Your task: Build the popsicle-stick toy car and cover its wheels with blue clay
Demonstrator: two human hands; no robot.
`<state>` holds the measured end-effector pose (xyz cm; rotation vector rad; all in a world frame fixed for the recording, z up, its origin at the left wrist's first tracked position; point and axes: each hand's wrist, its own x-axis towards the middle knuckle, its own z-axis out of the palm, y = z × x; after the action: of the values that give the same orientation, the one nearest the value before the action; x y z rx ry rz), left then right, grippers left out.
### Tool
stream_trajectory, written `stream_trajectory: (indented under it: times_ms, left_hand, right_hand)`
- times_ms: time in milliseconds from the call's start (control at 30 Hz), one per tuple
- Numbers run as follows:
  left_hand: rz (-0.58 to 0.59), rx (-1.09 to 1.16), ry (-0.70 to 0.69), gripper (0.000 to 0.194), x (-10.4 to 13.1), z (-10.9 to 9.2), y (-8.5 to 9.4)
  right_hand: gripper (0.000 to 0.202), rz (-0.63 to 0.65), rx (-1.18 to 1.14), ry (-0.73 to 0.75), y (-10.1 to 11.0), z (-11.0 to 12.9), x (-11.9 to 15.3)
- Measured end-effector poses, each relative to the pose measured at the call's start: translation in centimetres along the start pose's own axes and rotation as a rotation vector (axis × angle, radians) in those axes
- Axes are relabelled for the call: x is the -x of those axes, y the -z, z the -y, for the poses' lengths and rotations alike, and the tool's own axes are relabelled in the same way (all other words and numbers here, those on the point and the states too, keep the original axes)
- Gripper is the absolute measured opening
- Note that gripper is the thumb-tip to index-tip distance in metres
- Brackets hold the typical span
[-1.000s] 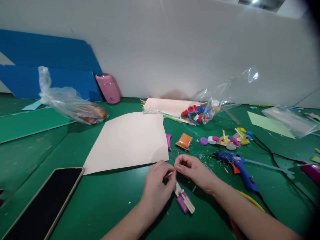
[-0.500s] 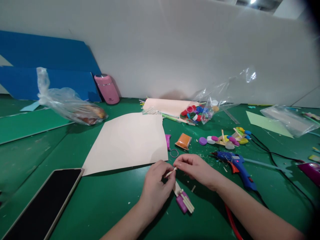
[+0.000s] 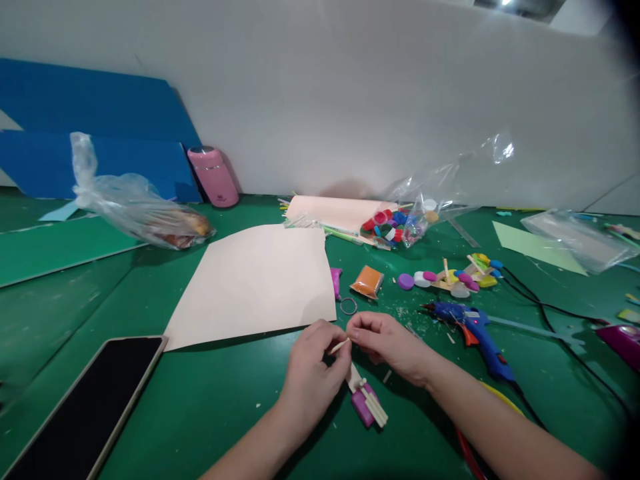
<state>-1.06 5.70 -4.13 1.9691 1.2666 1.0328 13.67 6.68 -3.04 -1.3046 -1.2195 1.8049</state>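
Note:
My left hand [image 3: 320, 363] is closed in a pinch around a short, thin wooden stick [image 3: 340, 346]. Fingertips of my right hand [image 3: 377, 339] are pressed together at the stick's right end; whether they grip the stick itself or a tiny piece on it is hidden. Just below my hands, a purple block [image 3: 363, 415] lies on the table with several short wooden sticks [image 3: 375, 408] across it. A flat pale wooden strip [image 3: 355, 378] extends from that block up toward my left fingers. Beyond my fingertips lies a thin ring [image 3: 349, 306].
A blue glue gun [image 3: 473, 327] with a cord lies right of my hands. Ahead are an orange packet [image 3: 367, 282], a stick-and-cap assembly [image 3: 450, 279] and a bag of bottle caps [image 3: 395, 225]. At left are a cream sheet [image 3: 255, 287], a phone [image 3: 85, 410] and a pink flask [image 3: 215, 177].
My right hand has shifted slightly left and down at the stick's end. My left hand stays in nearly the same place. A yellow object now shows beside my right forearm.

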Motion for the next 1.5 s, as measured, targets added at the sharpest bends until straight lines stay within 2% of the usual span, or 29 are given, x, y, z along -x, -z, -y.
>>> stream_trajectory:
  times_ms: [267, 400, 567, 733, 967, 1067, 1167, 1233, 1333, 1500]
  left_hand:
    - [-0.004, -0.016, 0.007, 0.012, 0.1, -0.1, 0.0]
    - [-0.01, -0.024, 0.004, 0.011, 0.1, 0.0, 0.1]
    - [0.009, -0.035, -0.01, 0.008, 0.3, -0.1, 0.2]
    - [0.012, -0.06, -0.016, 0.005, 0.4, -0.6, 0.5]
    - [-0.01, -0.128, 0.003, 0.013, 1.4, -0.9, 0.5]
    - [-0.033, -0.144, 0.023, 0.015, 1.7, -1.1, 0.4]
    - [-0.091, -0.155, 0.047, 0.015, 1.6, -1.3, 0.4]
    - [-0.13, -0.166, 0.06, 0.015, 1.3, -1.3, 0.3]
    - [-0.143, -0.186, 0.064, 0.017, 1.0, -1.0, 0.3]
    - [-0.163, -0.222, 0.046, 0.018, 1.7, -0.9, 1.4]
  right_hand:
    - [0.022, -0.119, 0.049, 0.141, -0.3, 0.4, 0.1]
    - [0.021, -0.25, 0.014, 0.249, 0.0, 0.6, 0.2]
    - [0.022, -0.413, -0.092, 0.294, 1.4, 0.8, 1.1]
    - [0.021, -0.556, -0.123, 0.346, 3.1, 0.5, 3.8]
    - [0.03, -0.766, -0.052, 0.453, 4.4, -1.1, 9.7]
    - [0.033, -0.783, -0.003, 0.437, 4.4, -2.1, 11.9]
    - [0.04, -0.732, 0.093, 0.369, 4.4, -2.9, 13.6]
    - [0.038, -0.698, 0.159, 0.319, 4.2, -3.3, 14.4]
    - [0.022, -0.692, 0.248, 0.296, 3.8, -3.9, 14.8]
    - [0.016, -0.699, 0.306, 0.32, 2.2, -4.9, 14.2]
